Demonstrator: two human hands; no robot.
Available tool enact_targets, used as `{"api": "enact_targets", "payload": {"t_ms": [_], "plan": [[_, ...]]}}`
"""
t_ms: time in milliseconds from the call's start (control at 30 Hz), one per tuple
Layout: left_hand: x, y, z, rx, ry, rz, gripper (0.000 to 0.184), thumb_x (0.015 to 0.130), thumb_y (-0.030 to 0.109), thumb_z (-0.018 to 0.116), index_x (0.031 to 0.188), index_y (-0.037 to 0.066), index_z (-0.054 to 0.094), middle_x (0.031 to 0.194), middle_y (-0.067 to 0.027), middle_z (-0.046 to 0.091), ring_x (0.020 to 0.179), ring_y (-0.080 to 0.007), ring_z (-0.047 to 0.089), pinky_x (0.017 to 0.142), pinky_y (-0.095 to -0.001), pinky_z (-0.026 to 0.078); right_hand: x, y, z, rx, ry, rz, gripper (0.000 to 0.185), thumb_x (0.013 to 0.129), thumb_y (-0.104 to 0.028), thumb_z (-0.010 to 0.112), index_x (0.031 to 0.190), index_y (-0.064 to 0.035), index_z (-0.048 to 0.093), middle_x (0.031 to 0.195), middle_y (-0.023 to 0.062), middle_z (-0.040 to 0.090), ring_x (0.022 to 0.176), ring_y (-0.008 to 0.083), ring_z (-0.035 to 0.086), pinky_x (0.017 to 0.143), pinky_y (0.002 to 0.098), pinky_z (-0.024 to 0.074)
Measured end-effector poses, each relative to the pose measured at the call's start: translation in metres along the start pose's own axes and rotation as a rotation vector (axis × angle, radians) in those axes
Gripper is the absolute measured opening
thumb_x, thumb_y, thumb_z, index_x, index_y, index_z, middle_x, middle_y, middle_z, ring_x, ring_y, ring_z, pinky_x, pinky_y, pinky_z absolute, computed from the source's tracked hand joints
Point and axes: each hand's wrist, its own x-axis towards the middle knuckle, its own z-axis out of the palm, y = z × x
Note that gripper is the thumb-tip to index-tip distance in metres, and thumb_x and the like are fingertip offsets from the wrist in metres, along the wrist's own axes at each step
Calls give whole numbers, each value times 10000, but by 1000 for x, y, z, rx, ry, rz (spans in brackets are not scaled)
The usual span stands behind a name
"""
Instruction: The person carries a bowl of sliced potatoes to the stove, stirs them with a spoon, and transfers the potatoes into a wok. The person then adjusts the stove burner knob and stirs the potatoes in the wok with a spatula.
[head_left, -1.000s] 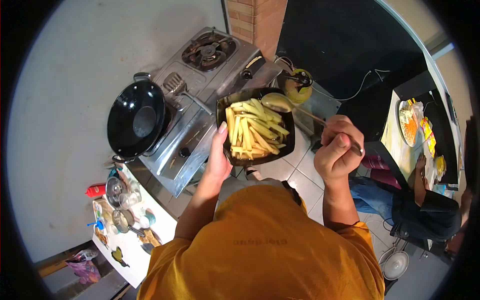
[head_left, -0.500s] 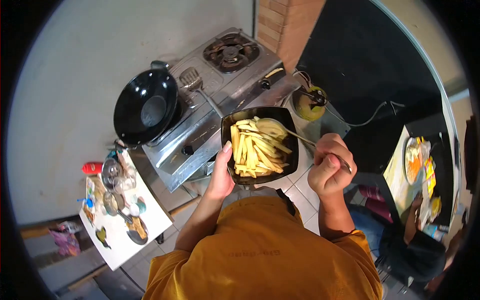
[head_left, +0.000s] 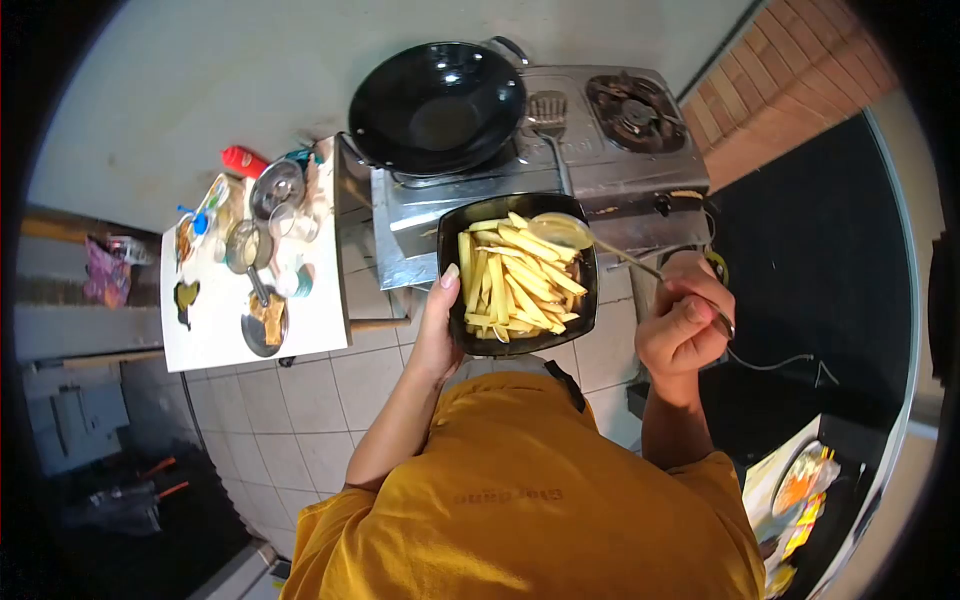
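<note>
A square black bowl [head_left: 586,318] of cut potato sticks [head_left: 520,275] is held up in front of my chest. My left hand [head_left: 437,320] grips its left side, thumb over the rim and the other fingers hidden underneath. In my right hand [head_left: 687,318], closed in a fist, is the handle of a spoon [head_left: 565,232]. The spoon's bowl rests at the upper right of the potato sticks, inside the black bowl. Just beyond, a slotted spatula [head_left: 550,125] lies on the gas stove [head_left: 640,185], partly hidden by the bowl.
A black wok [head_left: 440,110] sits on the stove's left burner; the right burner [head_left: 637,115] is uncovered. At left, a white table [head_left: 210,330] carries a red bottle [head_left: 243,160], a saucepan [head_left: 247,245] and a plate of food [head_left: 265,322]. Another plate of food [head_left: 800,475] is at lower right.
My view has turned left, so the stove and wok appear farther right and the white table shows more fully. Both hands keep hold of the bowl and spoon; the potato sticks have shifted slightly.
</note>
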Motion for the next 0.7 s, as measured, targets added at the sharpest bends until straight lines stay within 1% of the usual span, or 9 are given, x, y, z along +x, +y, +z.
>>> {"api": "enact_targets", "payload": {"t_ms": [100, 200, 300, 333, 433, 567, 633, 667, 700], "plan": [[-1, 8, -18, -61, 27, 22, 572, 893, 458, 473, 1268, 30, 425, 1185, -117, 542, 1073, -206, 548, 914, -347, 444, 1, 15, 22, 43, -43, -39, 233, 937, -173, 466, 850, 39, 502, 661, 115, 554, 526, 182, 498, 477, 265, 401], [-4, 16, -30, -46, 102, 67, 567, 892, 458, 473, 1257, 26, 438, 1173, -117, 547, 1062, -203, 550, 907, -343, 445, 6, 11, 42, 200, -152, 18, 204, 927, -145, 477, 839, 34, 518, 693, 111, 578, 578, 212, 529, 531, 288, 436], [-5, 24, -42, -60, 98, 91, 572, 890, 460, 475, 1259, 24, 437, 1174, -115, 546, 1056, -201, 551, 907, -340, 442, 11, 9, 58, 195, -211, -7, 189, 920, -137, 489, 840, 30, 527, 699, 104, 583, 578, 221, 531, 533, 297, 440], [-6, 30, -43, -48, 104, 91, 580, 888, 467, 476, 1261, 25, 436, 1179, -116, 543, 1060, -205, 549, 915, -341, 437, 14, 6, 62, 143, -221, -24, 172, 913, -129, 498, 846, 26, 532, 700, 96, 584, 580, 226, 533, 535, 302, 439], [-4, 40, -51, -56, 95, 84, 590, 889, 479, 471, 1269, 30, 433, 1190, -120, 539, 1070, -210, 544, 919, -346, 435, 20, 1, 75, 83, -220, -86, 158, 907, -118, 499, 847, 24, 535, 692, 102, 576, 573, 229, 526, 539, 306, 437], [0, 55, -52, -47, 88, 35, 601, 889, 492, 464, 1283, 39, 423, 1204, -124, 532, 1083, -215, 537, 923, -356, 434, 14, -16, 74, 110, -180, -66, 127, 889, -97, 515, 852, 22, 539, 680, 104, 563, 567, 234, 518, 545, 319, 438], [4, 62, -51, -24, 42, 13, 600, 891, 496, 457, 1286, 45, 422, 1210, -124, 529, 1083, -217, 537, 921, -361, 437, 15, -35, 79, 161, -77, -101, 112, 876, -85, 530, 860, 25, 542, 668, 100, 550, 561, 237, 509, 547, 330, 437], [6, 63, -52, -23, 31, 3, 600, 891, 496, 457, 1286, 45, 422, 1210, -124, 529, 1083, -217, 537, 921, -361, 437, 15, -41, 78, 173, -173, -108, 108, 869, -81, 538, 860, 27, 542, 679, 95, 555, 565, 237, 508, 551, 339, 438], [7, 63, -52, -31, 22, -3, 594, 893, 494, 455, 1281, 45, 425, 1204, -121, 531, 1078, -216, 540, 920, -362, 439, 10, -46, 79, 158, -167, -102, 108, 869, -81, 538, 860, 27, 542, 679, 95, 555, 565, 237, 508, 551, 339, 438]]}}
